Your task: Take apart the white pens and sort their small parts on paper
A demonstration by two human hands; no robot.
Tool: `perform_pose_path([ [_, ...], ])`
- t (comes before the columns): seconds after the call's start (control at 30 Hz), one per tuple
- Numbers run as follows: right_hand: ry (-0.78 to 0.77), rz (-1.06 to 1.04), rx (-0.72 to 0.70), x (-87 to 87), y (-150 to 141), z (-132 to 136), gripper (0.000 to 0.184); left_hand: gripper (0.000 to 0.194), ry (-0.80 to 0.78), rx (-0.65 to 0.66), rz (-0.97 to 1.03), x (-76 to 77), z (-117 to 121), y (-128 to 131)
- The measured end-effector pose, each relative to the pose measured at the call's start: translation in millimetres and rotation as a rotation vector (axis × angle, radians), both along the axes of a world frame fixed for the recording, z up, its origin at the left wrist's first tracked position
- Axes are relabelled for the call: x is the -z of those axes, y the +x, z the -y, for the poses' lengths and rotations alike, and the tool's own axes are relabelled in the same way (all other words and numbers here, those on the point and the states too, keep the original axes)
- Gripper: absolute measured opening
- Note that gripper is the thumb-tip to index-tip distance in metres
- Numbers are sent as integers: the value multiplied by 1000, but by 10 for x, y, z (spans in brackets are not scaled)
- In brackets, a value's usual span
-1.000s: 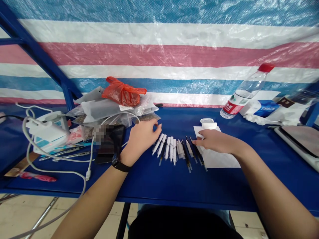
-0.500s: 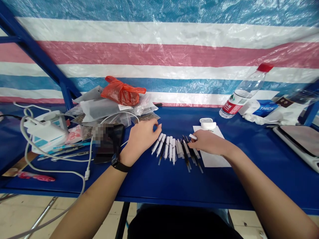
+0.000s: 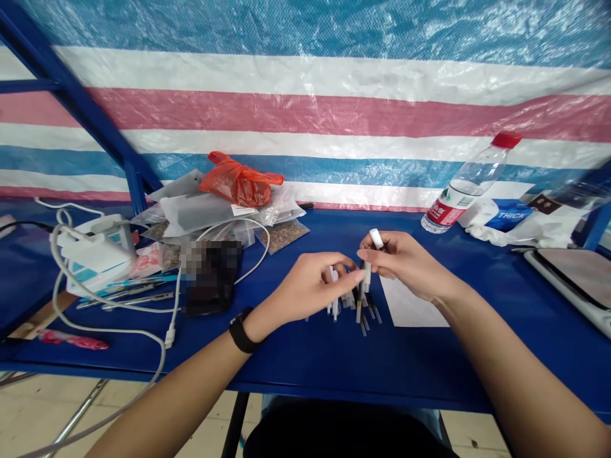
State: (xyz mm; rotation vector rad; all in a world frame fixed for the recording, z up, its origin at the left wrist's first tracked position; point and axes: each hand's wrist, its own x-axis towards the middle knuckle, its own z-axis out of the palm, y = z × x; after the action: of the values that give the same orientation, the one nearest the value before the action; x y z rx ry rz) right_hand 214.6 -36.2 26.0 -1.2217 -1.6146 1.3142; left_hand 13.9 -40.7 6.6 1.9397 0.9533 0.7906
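Observation:
My right hand (image 3: 394,256) is closed around a slim pen (image 3: 367,275) with a clear lower barrel, tilted nearly upright. A white cap-like piece (image 3: 376,238) sticks up from the same fingers. Beside it, my left hand (image 3: 317,280) has its thumb and forefinger apart, with the tips at the held pen; whether they press on it I cannot tell. Below both hands lies a row of white pens (image 3: 335,305) and dark pen refills (image 3: 365,324) with clear ends, partly hidden by the left hand. White paper (image 3: 413,305) lies under the right hand.
A phone (image 3: 210,286), a white cable (image 3: 165,318), tweezers (image 3: 138,300) and bagged dried material (image 3: 284,236) lie left. A red plastic bag (image 3: 241,181) sits behind. A water bottle (image 3: 449,207), tissue pack (image 3: 510,213) and scale (image 3: 568,280) stand right.
My right hand has lifted from the row, carrying the pen and white piece up. My left hand has moved right over the pens to meet it. The view has shifted slightly.

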Motion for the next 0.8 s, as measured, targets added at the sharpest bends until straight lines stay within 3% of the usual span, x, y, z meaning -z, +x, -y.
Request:
perform_pose_path([
  [0.13,34,-143,37,71,-169,50,42,34,-224,132,87,53,40,65],
  [0.33,105,-217,49,112,-148,26,42,41,-369,154,190,65,-19,39],
  [0.6,31,-143,-48,106,-11,6,34,40,-336,132,228,44,-37,9],
  [0.8,178,-80,-65,92,-6,10,25,40,-265,42,233,18,-58,-37],
])
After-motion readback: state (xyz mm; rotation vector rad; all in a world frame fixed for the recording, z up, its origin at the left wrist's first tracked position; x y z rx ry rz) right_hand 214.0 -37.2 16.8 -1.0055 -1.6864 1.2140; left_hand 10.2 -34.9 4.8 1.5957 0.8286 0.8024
